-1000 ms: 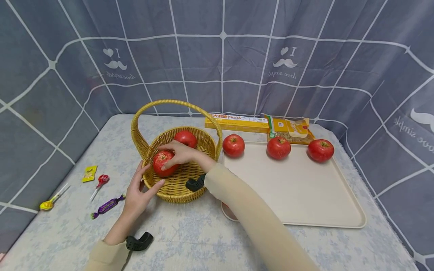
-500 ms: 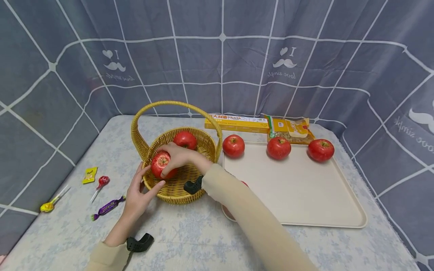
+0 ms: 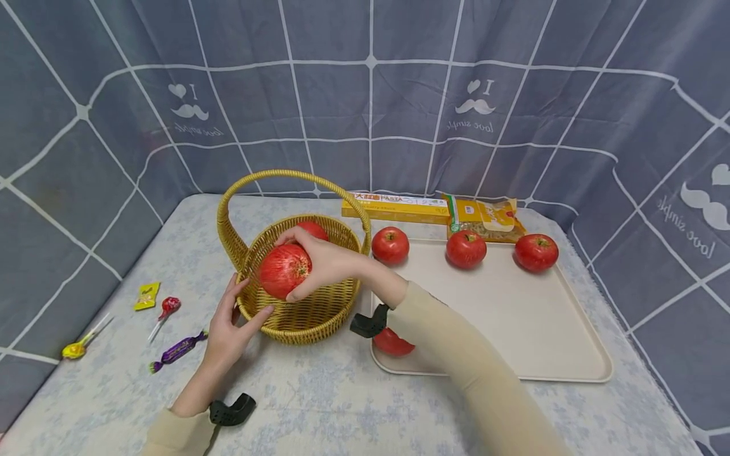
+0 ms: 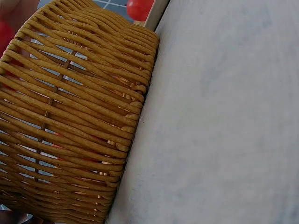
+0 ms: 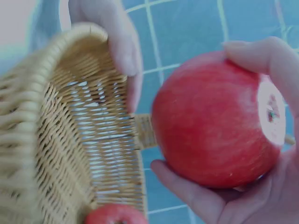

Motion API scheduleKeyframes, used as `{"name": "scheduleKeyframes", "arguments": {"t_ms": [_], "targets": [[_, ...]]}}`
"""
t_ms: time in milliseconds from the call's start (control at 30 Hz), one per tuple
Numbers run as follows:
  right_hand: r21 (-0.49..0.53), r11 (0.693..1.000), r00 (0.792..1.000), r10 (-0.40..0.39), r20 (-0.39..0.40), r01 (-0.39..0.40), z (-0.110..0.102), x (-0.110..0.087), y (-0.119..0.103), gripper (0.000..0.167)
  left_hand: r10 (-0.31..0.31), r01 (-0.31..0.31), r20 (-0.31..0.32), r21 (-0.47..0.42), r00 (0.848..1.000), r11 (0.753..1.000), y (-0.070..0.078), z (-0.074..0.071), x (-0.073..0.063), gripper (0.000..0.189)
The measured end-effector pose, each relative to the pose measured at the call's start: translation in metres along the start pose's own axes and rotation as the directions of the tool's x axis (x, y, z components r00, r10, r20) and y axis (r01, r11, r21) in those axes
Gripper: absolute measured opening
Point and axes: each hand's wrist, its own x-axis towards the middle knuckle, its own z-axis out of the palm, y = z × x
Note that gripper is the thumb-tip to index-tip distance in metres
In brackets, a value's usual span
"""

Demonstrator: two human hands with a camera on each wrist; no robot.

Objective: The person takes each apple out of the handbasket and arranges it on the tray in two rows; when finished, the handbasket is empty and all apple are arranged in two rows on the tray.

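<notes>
A red apple (image 3: 284, 271) is in my right hand (image 3: 329, 261), lifted above the basket's floor. The right wrist view shows thumb and fingers gripping the apple (image 5: 215, 121) from both sides. My left hand (image 3: 225, 332) rests against the left front of the yellow wicker basket (image 3: 308, 332), thumb spread from the fingers, which lie along its rim. Its fingers (image 5: 124, 60) look fairly straight in the right wrist view. Another apple (image 5: 117, 214) sits inside the basket, partly hidden by my right hand in the head view. The left wrist view is filled by the woven basket wall (image 4: 70, 112).
Right of the basket lies a cream tray (image 3: 513, 316) with apples (image 3: 466, 249) along its back and one apple (image 3: 392, 342) partly behind my right sleeve. A pasta box (image 3: 399, 209) and a yellow food bag (image 3: 485, 218) lie behind. Wrapped candies (image 3: 179, 349) and lollipops lie left.
My right hand has lifted the front apple from the basket's floor and turned it, moving slightly right; its forearm has shifted right, uncovering more of the tray's front apple. The left hand has stayed.
</notes>
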Motion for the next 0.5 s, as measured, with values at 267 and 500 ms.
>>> {"name": "scheduleKeyframes", "arguments": {"t_ms": [267, 500], "targets": [[0.118, 0.988, 0.987, -0.081, -0.136, 0.098, -0.024, -0.078, 0.012, 0.086, 0.022, -0.022, -0.004, 0.001, 1.000, 1.000, 0.000, 0.001, -0.001, 0.071], [0.209, 0.976, 0.930, 0.028, -0.368, 0.053, -0.040, -0.141, 0.045, 0.086, 0.031, -0.031, -0.008, -0.009, 0.999, 0.999, 0.002, 0.003, -0.003, 0.070]]}}
